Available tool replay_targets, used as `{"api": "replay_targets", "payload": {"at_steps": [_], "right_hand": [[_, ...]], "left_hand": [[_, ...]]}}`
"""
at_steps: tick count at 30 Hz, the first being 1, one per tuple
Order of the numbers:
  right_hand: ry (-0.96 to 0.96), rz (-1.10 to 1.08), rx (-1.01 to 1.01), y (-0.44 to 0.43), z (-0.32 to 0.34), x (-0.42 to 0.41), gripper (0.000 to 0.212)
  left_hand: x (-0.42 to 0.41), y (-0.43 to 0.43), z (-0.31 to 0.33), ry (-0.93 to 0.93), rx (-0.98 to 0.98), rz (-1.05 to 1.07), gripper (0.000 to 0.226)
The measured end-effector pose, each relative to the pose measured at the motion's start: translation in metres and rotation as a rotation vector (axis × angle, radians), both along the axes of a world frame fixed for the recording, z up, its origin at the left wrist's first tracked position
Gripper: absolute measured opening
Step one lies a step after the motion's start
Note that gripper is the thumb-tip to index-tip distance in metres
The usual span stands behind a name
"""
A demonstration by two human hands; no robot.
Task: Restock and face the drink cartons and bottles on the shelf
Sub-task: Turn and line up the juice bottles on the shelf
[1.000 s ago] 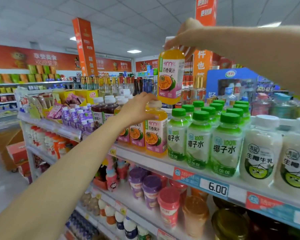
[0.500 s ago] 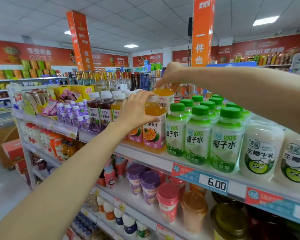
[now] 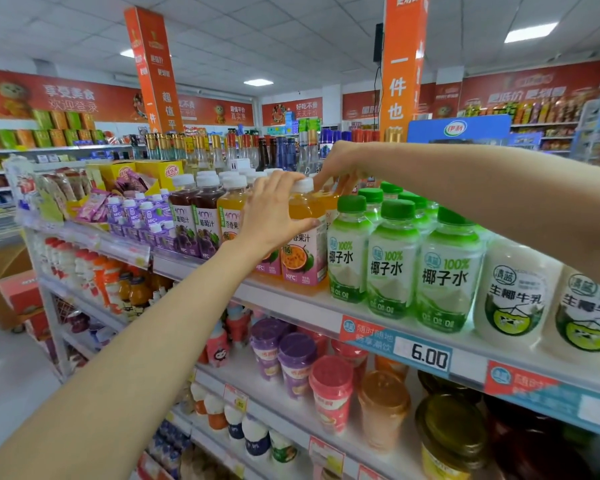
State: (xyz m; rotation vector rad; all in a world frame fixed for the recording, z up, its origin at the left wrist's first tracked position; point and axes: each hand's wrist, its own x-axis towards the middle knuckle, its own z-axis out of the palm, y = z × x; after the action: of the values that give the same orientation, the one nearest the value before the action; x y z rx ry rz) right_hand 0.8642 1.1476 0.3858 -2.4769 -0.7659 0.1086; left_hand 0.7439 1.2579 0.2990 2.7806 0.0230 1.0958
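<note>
On the top shelf [image 3: 291, 299] stands a row of orange passion-fruit juice bottles with white caps and pink labels. My left hand [image 3: 274, 213] grips the front juice bottle [image 3: 303, 261] at its shoulder, fingers by the cap and thumb round the front. Directly behind it stands a second juice bottle [image 3: 329, 200], mostly hidden. My right hand [image 3: 340, 168] reaches over from the right and holds the top of the second bottle with curled fingers.
Green-capped coconut water bottles [image 3: 392, 268] stand close on the right, then white coconut milk bottles [image 3: 513, 299]. Dark grape juice bottles [image 3: 187, 223] and small purple cartons [image 3: 132, 216] stand on the left. A 6.00 price tag [image 3: 426, 356] sits on the shelf edge, with cups [image 3: 295, 362] below.
My right hand brought its juice bottle down from high above the shelf into the row behind the front bottle. My left hand stayed on the front bottle.
</note>
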Motion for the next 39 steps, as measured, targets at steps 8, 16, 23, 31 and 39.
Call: {"api": "replay_targets", "payload": {"at_steps": [8, 16, 23, 31, 39], "right_hand": [[-0.039, -0.005, 0.005, 0.000, -0.004, 0.001, 0.043], [-0.029, 0.088, -0.063, -0.012, 0.005, -0.009, 0.046], [-0.461, 0.266, -0.185, -0.053, 0.031, -0.050, 0.021], [-0.433, 0.285, -0.427, -0.064, -0.011, -0.050, 0.045], [-0.324, 0.243, -0.175, -0.063, -0.016, -0.057, 0.037]], "left_hand": [[-0.001, 0.001, -0.002, -0.002, -0.034, -0.043, 0.074], [-0.011, -0.004, 0.000, -0.044, -0.044, -0.070, 0.071], [-0.034, -0.011, -0.023, -0.197, -0.089, -0.190, 0.038], [-0.039, -0.025, -0.050, -0.069, -0.160, -0.213, 0.037], [-0.043, -0.033, -0.061, 0.006, -0.250, -0.219, 0.042]]}}
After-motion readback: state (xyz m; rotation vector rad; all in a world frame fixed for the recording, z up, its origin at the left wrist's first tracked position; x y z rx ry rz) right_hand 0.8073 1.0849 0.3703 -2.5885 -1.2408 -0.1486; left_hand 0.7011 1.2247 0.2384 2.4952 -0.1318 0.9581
